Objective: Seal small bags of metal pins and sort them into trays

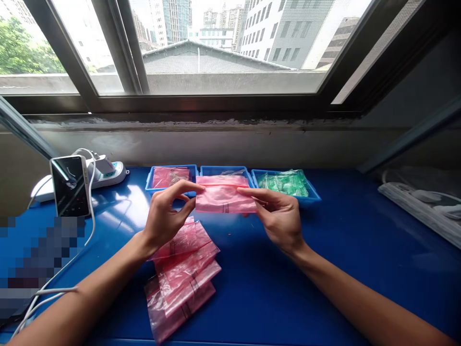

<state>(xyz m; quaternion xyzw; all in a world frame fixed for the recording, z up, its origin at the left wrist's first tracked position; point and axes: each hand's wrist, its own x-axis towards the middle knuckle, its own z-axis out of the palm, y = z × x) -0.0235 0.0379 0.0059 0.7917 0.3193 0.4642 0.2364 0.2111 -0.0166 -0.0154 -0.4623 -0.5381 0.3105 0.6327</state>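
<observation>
A small pink zip-lock bag (224, 198) is held up above the table, stretched flat between my two hands. My left hand (168, 211) pinches its left edge between thumb and fingers. On the opposite side, my right hand (279, 211) grips the right edge, thumb below and index finger along the front. Beneath and left of the held bag, several pink zip-lock bags (189, 274) lie fanned in an overlapping pile on the blue table (273, 298). My left wrist partly covers the top of that pile.
Behind my hands stand three blue trays: a left tray (148, 181) with pink bags, a middle tray (223, 169) mostly hidden, and a right tray (314, 193) holding green bags (284, 182). A phone (71, 186), white cables and power strips (111, 175) sit left; another power strip (414, 202) lies right.
</observation>
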